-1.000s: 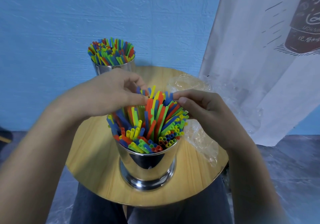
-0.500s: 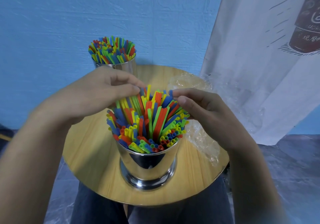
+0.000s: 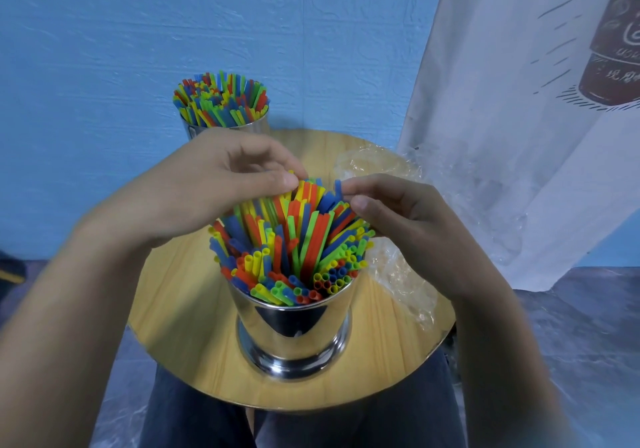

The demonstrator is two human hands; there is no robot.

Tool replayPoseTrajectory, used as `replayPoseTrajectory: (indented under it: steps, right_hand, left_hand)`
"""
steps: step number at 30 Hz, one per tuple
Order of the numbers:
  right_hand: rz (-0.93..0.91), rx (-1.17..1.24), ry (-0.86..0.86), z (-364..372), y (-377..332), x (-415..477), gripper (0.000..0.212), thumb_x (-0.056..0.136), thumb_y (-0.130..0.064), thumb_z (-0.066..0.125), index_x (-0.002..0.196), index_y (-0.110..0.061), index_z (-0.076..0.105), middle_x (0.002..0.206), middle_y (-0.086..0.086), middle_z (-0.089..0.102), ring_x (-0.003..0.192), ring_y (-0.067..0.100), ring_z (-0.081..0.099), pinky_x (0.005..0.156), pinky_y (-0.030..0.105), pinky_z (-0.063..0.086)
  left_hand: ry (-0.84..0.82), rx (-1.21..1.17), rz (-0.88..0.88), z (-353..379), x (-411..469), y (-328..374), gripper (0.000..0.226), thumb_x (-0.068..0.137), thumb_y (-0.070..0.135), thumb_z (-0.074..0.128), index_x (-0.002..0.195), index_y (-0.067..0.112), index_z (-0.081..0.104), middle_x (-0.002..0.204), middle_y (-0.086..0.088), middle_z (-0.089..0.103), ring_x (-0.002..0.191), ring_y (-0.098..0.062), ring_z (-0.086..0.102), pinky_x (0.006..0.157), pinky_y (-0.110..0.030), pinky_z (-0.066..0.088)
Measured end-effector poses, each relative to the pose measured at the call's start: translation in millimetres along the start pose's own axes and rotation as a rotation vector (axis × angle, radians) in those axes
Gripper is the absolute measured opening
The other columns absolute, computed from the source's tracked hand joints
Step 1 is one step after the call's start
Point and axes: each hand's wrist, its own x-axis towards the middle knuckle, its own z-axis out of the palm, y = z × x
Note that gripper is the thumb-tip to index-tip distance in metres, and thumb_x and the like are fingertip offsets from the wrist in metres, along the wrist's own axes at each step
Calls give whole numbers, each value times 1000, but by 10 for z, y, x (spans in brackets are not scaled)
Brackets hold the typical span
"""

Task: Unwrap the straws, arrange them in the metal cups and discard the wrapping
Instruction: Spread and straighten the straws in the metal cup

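Left hand (image 3: 207, 198) and right hand (image 3: 408, 219) have moved closer over the near shiny metal cup (image 3: 294, 329), fingers (image 3: 277, 180) pinching tops of bright plastic straws (image 3: 287, 239) inside. Straws look light, bendy; hold near tips.

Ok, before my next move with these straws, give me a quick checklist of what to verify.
1. Near cup upright on the table: ok.
2. Straws in it standing evenly: not ok, they fan out and lean at uneven heights.
3. Left hand and right hand at the straw tops: ok, fingertips pinch them.
4. Far cup filled: ok.
5. Wrapping discarded: not ok, it lies on the table right of the near cup.
6. Far cup's base seated: cannot tell, the left hand hides it.
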Motion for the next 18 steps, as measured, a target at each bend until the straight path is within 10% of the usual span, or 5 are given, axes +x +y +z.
replayPoseTrajectory:
  steps: [7, 18]
  right_hand:
    - [-42, -38, 63, -14, -20, 1, 23, 99, -22, 60, 119, -20, 70, 110, 0, 74, 101, 14, 71, 78, 27, 58]
    - [-69, -146, 43, -4, -60, 1, 21, 104, -25, 56, 111, -19, 75, 108, -4, 76, 110, 19, 70, 89, 39, 59]
  left_hand:
    - [3, 58, 87, -39, 5, 8, 14, 83, 22, 80, 95, 27, 75, 101, 0, 73, 98, -13, 70, 86, -16, 53]
    - [-152, 218, 114, 4, 24, 109, 16, 84, 43, 76, 99, 42, 77, 118, 10, 67, 113, -5, 62, 97, -22, 46]
